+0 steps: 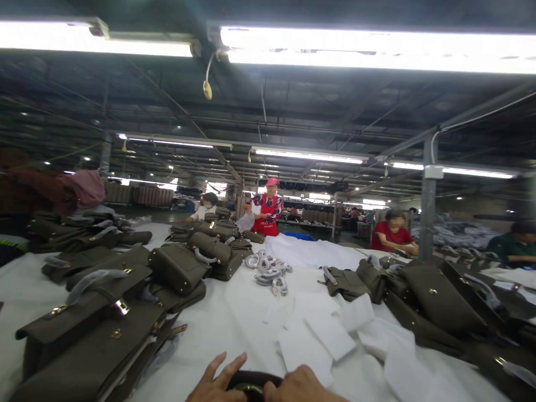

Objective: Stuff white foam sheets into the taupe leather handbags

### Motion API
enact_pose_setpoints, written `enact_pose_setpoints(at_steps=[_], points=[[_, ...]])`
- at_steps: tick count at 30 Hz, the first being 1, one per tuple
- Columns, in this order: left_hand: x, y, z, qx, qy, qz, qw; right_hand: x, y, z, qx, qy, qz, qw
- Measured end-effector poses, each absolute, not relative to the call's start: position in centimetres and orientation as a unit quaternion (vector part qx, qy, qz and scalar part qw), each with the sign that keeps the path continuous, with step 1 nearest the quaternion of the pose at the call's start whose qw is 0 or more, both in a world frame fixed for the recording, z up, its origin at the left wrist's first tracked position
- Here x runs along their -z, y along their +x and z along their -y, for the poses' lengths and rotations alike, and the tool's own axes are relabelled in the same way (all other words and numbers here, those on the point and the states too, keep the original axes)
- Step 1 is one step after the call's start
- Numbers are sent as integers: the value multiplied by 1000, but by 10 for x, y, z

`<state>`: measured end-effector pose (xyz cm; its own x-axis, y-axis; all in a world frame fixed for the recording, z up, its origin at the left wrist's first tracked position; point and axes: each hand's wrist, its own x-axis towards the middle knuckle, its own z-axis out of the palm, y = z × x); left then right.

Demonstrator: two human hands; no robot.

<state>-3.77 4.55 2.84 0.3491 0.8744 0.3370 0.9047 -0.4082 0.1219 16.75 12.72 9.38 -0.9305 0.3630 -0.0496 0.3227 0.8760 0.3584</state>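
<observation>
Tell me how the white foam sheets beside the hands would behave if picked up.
The white foam sheets look thin and lie loosely overlapped on the table, so they are probably very light and would bend. A push would likely slide or scatter them; none appears fastened or weighed down.

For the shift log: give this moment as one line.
left hand: fingers spread on dark rounded item | right hand: on same item, grip unclear | white foam sheets ahead | olive handbags stacked left
</observation>
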Motion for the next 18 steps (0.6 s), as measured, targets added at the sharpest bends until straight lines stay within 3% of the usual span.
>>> enact_pose_setpoints(at_steps=[6, 12, 16, 18], points=[[-48, -30, -38, 147, -818, 557, -3, -85, 139, -133, -166, -24, -985, 46], [-63, -26, -30, 178, -843, 505, -49, -165, 173, -107, -69, 48, -985, 152], [-89, -15, -11, 162, -829, 526, -104, -197, 182, -83, -86, 172, -981, 6], [-103, -9, -2, 169, -810, 545, -138, -191, 178, -73, -128, 163, -978, 9]])
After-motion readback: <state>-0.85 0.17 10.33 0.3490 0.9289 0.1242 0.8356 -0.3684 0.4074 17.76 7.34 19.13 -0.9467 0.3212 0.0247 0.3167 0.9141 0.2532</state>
